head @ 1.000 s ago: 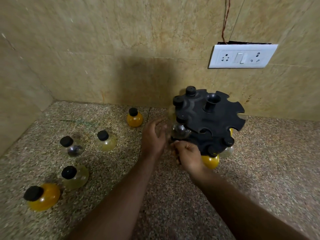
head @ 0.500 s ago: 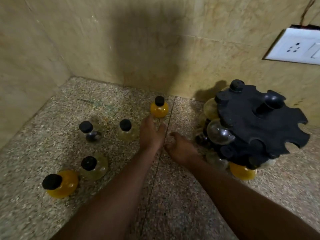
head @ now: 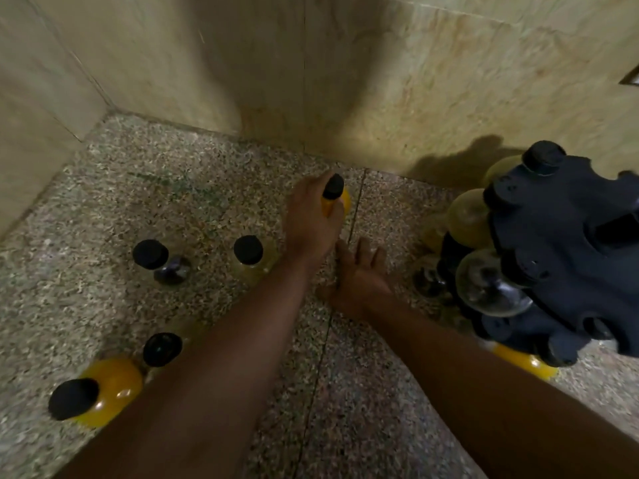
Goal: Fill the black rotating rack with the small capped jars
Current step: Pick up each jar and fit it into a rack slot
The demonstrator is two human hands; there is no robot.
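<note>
My left hand [head: 311, 223] wraps its grip around the orange jar [head: 340, 202] near the back wall [head: 415, 98], fingers curled on the round body just under the black cap [head: 333, 186]; the jar sits on the tabletop [head: 345, 392] or barely off it, I cannot tell which. My right hand [head: 359, 278] rests just beside that wrist, its grip loose and empty, fingers spread forward on the speckled stone.

To my left four more jars stand apart from each other: a clear jar [head: 162, 264], a pale jar [head: 250, 259] partly behind my forearm, a third jar [head: 161, 349] touching my arm, and a big orange jar [head: 100, 392] nearest me.

To my right stands the rack [head: 560, 257], tilted in this wide view. Its slots already hold a clear globe [head: 487, 281] facing me, a yellowish globe [head: 466, 217] behind it, and an orange one [head: 522, 361] on the lower tier. A cap [head: 543, 157] pokes up through the top plate.
</note>
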